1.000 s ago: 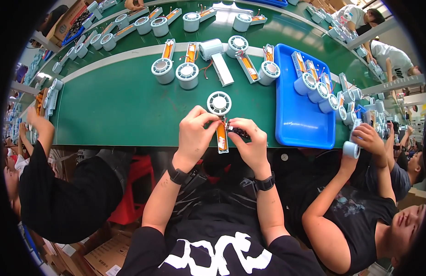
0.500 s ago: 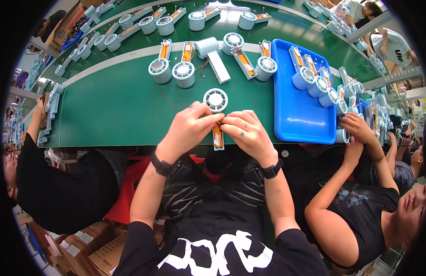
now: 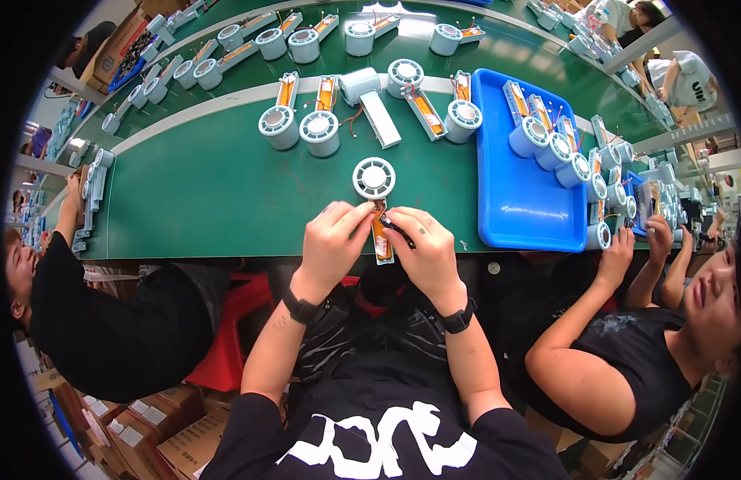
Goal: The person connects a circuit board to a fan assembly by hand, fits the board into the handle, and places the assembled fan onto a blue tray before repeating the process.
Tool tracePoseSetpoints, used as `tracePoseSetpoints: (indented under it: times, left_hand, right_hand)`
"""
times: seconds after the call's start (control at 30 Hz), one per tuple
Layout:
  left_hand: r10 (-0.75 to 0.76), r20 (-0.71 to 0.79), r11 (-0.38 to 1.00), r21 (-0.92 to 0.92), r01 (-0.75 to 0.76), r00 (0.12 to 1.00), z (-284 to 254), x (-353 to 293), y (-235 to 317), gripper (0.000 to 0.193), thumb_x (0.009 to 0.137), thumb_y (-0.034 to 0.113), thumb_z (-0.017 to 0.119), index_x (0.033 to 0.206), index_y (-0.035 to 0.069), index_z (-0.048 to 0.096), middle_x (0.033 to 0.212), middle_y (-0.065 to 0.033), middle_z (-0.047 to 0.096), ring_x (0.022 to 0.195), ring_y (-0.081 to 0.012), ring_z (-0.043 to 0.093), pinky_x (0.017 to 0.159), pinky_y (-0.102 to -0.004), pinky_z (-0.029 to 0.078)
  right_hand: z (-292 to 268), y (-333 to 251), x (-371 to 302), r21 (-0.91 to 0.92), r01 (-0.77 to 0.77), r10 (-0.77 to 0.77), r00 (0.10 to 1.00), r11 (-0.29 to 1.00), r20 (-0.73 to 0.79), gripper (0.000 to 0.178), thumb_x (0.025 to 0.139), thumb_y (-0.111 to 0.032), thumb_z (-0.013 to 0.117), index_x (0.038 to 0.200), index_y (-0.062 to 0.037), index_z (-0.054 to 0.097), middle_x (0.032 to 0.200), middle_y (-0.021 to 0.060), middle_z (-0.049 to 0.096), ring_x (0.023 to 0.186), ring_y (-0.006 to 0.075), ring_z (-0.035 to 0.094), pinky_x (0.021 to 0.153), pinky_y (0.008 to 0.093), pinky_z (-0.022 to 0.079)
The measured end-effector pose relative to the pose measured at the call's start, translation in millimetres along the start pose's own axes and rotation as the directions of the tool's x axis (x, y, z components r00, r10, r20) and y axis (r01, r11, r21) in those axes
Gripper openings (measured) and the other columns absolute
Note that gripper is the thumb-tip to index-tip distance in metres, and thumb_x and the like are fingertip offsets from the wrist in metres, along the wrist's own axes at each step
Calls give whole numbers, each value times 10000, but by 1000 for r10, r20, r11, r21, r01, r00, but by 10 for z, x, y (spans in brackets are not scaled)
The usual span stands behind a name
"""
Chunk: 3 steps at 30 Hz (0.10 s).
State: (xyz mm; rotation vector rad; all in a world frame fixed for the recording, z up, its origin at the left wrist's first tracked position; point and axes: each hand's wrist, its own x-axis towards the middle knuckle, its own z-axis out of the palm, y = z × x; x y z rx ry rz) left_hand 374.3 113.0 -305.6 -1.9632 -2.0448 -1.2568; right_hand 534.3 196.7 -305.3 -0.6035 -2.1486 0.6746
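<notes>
A light-blue handheld fan [image 3: 374, 178] lies in front of me at the table's near edge, its round head pointing away. Its handle is uncovered and shows an orange battery [image 3: 381, 246] and thin wires. My left hand [image 3: 332, 240] is closed in a pinch at the neck of the handle, by the wires; what its fingertips grip is too small to make out. Between the fingers of my right hand [image 3: 425, 244] is a small black part [image 3: 397, 230], held over the handle's right side.
Several similar fans [image 3: 319, 133] stand beyond my hands. To the right, a blue tray [image 3: 530, 232] holds more. Farther back, a green belt [image 3: 434, 68] carries a row of fans. Co-workers sit on both sides; one's hand [image 3: 616, 260] is near the tray.
Both hands have shifted slightly toward me, and the black part now shows in my right hand. Fans on the far belt have moved right. The right co-worker's hands have drawn apart.
</notes>
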Motion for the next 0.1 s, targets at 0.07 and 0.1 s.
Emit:
tracePoseSetpoints:
  times: [0.07,0.1]
  left_hand:
    - [-33,7,999,17,33,999,2,-102,33,279,798,37,781,1073,72,748,786,-84,650,701,-244,643,590,-350,523]
    - [-19,29,999,45,17,999,3,-132,46,307,799,41,785,1102,78,747,789,-89,649,707,-245,645,596,-347,524]
  right_hand:
    - [38,17,-46,44,-41,41,999,998,-10,204,818,-30,763,1006,-23,685,1073,116,720,935,299,709,786,379,583]
    - [40,24,-49,31,-46,47,999,998,-16,212,822,-30,765,1022,-44,695,1093,131,721,948,300,714,790,366,587]
